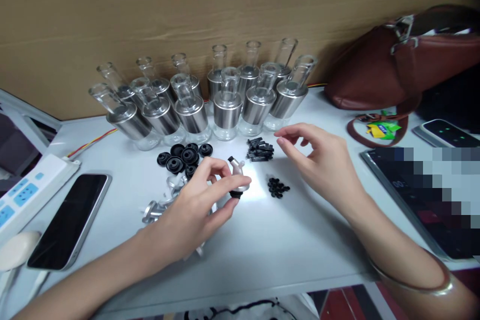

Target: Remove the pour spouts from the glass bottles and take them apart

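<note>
My left hand point(195, 207) pinches a small clear nozzle piece point(238, 179) with a black ring at its base, held just above the white table point(262, 245). My right hand point(318, 157) hovers empty with fingers spread, its fingertips close to a pile of small black rod-shaped parts point(259, 149). A cluster of tiny black rings point(278, 187) lies between the hands. Black round gaskets point(185, 155) sit left of the held piece. Loose silver and clear parts point(159, 205) lie partly hidden under my left hand.
Several glass bottles with silver collars point(210, 102) stand in rows at the back. A black phone point(69, 220) and a white power strip point(28, 192) lie at left. A brown leather bag point(397, 67), another phone point(446, 132) and a dark tablet point(431, 200) are at right.
</note>
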A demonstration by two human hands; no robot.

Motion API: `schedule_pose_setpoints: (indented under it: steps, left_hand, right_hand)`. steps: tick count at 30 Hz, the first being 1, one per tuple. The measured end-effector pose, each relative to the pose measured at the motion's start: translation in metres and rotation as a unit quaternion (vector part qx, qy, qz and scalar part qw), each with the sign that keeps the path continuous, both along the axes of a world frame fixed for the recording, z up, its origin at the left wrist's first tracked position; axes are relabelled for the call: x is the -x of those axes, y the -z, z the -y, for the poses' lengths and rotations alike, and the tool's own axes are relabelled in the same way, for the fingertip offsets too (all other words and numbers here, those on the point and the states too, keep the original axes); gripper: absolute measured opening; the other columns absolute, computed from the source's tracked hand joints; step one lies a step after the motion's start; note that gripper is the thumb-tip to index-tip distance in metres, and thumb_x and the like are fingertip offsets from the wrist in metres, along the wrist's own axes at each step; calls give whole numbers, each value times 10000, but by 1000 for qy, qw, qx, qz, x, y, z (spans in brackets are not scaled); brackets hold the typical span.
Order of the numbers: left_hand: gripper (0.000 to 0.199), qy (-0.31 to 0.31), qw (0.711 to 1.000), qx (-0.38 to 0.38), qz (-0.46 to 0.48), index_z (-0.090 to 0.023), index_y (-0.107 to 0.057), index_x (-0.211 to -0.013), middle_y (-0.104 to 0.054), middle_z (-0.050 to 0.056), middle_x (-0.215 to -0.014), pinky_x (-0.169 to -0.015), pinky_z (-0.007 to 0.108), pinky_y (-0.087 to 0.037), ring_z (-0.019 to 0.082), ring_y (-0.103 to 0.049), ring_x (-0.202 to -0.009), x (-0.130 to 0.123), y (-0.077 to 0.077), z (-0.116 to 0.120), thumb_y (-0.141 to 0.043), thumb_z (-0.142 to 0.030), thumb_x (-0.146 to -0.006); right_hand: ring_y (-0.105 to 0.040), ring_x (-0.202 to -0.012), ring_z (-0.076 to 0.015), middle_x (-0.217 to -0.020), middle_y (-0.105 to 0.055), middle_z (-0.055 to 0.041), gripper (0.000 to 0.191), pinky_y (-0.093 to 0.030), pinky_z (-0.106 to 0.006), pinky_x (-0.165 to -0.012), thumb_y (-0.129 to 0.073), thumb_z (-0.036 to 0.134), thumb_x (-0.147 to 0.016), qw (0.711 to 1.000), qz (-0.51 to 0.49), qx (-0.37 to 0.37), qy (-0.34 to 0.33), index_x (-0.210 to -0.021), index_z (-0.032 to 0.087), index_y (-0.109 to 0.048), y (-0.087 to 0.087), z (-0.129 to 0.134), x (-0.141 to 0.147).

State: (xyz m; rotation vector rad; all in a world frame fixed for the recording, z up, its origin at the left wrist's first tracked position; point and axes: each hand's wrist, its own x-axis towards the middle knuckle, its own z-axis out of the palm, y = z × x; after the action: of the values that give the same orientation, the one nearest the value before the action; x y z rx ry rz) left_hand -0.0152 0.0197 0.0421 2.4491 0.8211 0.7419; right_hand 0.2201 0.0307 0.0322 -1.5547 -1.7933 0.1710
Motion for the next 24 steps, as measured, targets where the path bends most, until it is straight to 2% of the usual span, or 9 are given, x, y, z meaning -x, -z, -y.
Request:
schedule_pose_setpoints:
  steps: [4, 8, 11, 17, 24]
  left_hand:
    - [317, 12, 1000, -8, -15, -212, -549, -1148, -501, 70, -1153, -849, 235, -460, 129, -516, -1035, 0, 1, -1, -467, -39, -896]
    - [291, 31, 999, -8, -24, -203, -543, -1163, -575, 62, -1090, -856, 266, -445, 140, -517, -988, 0, 1, -1, -448, -70, -921]
    - [295, 30, 999, -15, -40, -219, -537, -1177, -598, 62, -1097, -835, 298, -429, 160, -522, -981, 0, 2, -1, -447, -90, -928]
    - [306, 14, 997, -35, -63, -227, -526, -1216, -627, 53, -1096, -793, 312, -381, 178, -524, -988, 1, 3, 0, -464, -127, -934]
    - [268, 4, 996, -42, -79, -261, -573, -1177, -636, 36, -1082, -786, 318, -334, 180, -520, -990, 2, 5, 0, -469, -176, -945]
  right_hand:
    - [-599, -819, -261, -841, -684, -80, 117, -454, -371, -698, -581, 167, -825, 981, 181, 72, 13, -876, 167, -686, 14, -10, -13]
    - [-592, -860, -280, -918, -691, -102, 200, -445, -375, -697, -512, 175, -874, 959, 252, 127, 19, -919, 155, -706, 22, -11, -10]
    - [-596, -873, -278, -930, -693, -106, 234, -445, -369, -707, -473, 170, -892, 955, 258, 145, 19, -920, 152, -704, 23, -12, -7]
    - [-612, -891, -275, -913, -694, -94, 151, -446, -356, -728, -537, 156, -850, 955, 244, 170, 21, -895, 155, -681, 23, -13, -5]
    - [-617, -768, -238, -786, -674, -73, 78, -442, -327, -676, -564, 126, -781, 973, 177, 140, 41, -763, 169, -627, 20, -13, -4]
